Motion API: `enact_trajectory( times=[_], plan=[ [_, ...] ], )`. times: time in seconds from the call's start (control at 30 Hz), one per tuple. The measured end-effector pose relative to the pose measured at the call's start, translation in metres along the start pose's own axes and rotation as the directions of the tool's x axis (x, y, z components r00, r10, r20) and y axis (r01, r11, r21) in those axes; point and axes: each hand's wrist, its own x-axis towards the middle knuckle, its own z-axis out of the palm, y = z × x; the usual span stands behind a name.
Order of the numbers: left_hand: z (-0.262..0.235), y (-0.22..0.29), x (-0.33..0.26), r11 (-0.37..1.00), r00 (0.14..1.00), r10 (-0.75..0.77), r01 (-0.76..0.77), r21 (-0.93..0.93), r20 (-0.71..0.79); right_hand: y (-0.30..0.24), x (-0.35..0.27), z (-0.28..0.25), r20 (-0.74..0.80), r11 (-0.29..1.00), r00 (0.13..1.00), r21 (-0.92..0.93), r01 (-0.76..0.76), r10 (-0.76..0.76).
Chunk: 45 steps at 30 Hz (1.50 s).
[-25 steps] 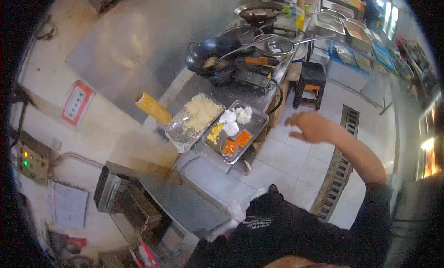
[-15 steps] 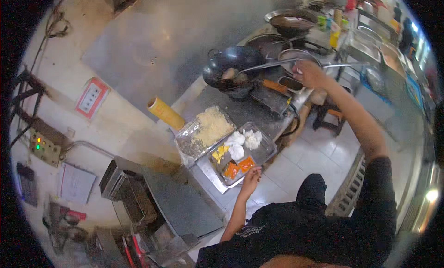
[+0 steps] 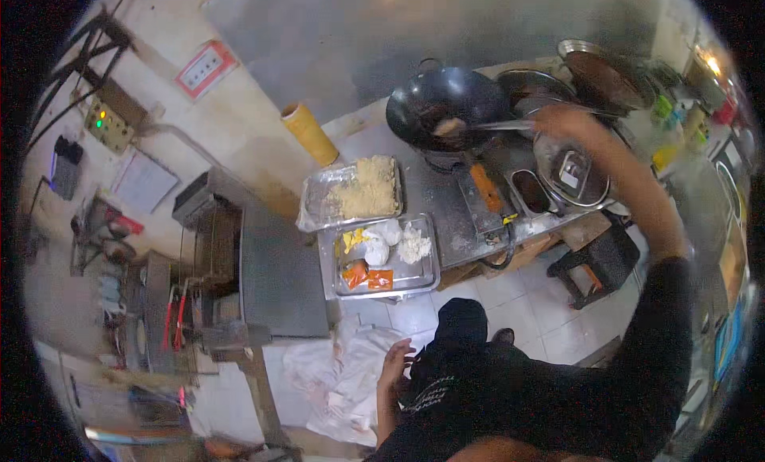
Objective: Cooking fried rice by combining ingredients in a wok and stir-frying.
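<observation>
My right hand (image 3: 562, 127), blurred a little, is closed round the long metal handle of a ladle (image 3: 506, 126). The ladle's head, light brown, rests inside a dark wok (image 3: 470, 103) on the stove. Low beside my body, my left hand (image 3: 394, 365) has its fingers loosely bent and apart, holding nothing. Beyond it on the counter lies a metal tray (image 3: 430, 285) with white lumps (image 3: 377, 252), yellow pieces (image 3: 353, 239) and orange packets (image 3: 379, 279). Behind that stands a second tray (image 3: 317, 192) of pale crumbs (image 3: 365, 192).
A yellow roll (image 3: 309, 133) stands upright behind the crumb tray. Right of the wok are a wooden-handled cleaver-like tool (image 3: 484, 187), a dark-filled container (image 3: 531, 191) and a round pan (image 3: 550, 175). A black stool (image 3: 594, 263) sits on the tiled floor; white cloth (image 3: 343, 382) lies at lower left.
My view has turned to the right. My left hand has drawn back from the tray's near edge to beside my body. The ladle stays in my right hand, its head still in the wok.
</observation>
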Motion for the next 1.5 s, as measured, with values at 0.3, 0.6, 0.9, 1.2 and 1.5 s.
enact_trajectory(
  times=[0.3, 0.6, 0.9, 1.2, 1.5],
  plan=[
    [0.107, 0.064, 0.116, 0.931, 0.909, 0.322, -0.354, 0.084, 0.266, -0.041, -0.012, -0.025, 0.146, 0.995, 0.989, -0.095, 0.035, -0.021],
    [0.207, 0.076, 0.206, 0.917, 0.801, -0.198, 0.356, -0.183, 0.564, -0.045, 0.014, -0.059, 0.227, 0.990, 0.966, -0.084, -0.112, 0.128],
    [0.225, 0.102, 0.203, 0.969, 0.897, 0.226, -0.246, 0.004, 0.379, -0.074, 0.003, -0.210, 0.259, 0.961, 0.953, -0.262, -0.088, 0.158],
    [0.272, 0.246, 0.183, 0.511, 0.777, 0.232, 0.415, -0.753, 0.586, -0.017, 0.052, -0.083, 0.151, 0.984, 0.973, -0.012, 0.178, -0.174],
    [0.298, 0.261, 0.164, 0.421, 0.806, 0.249, 0.408, -0.810, 0.536, 0.039, 0.047, -0.058, 0.038, 0.976, 0.975, 0.018, 0.219, -0.219]
  ],
)
